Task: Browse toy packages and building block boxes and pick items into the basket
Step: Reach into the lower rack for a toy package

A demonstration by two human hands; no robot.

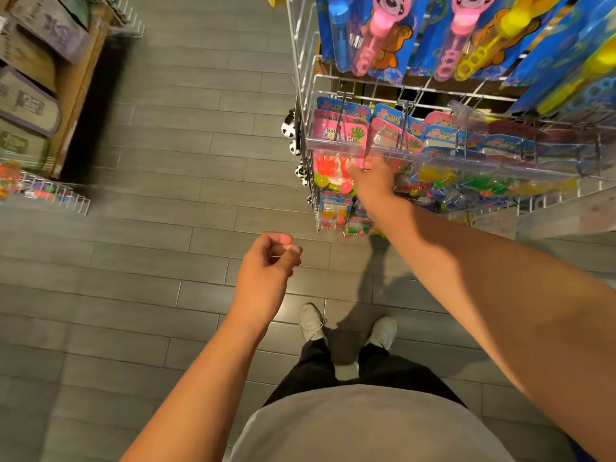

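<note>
Evidently browsing, the right hand (371,176) reaches to the hanging toy packs (336,168), grip hidden, cannot tell; the left hand (266,265) hangs loosely curled, empty, ready to help.

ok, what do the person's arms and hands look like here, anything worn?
Both arms are bare from the frame edge down: no sleeves show. The left hand and right hand have no gloves, and no watch, rings or bands are visible. Below them: a grey shirt, dark trousers and white laced shoes.
</note>
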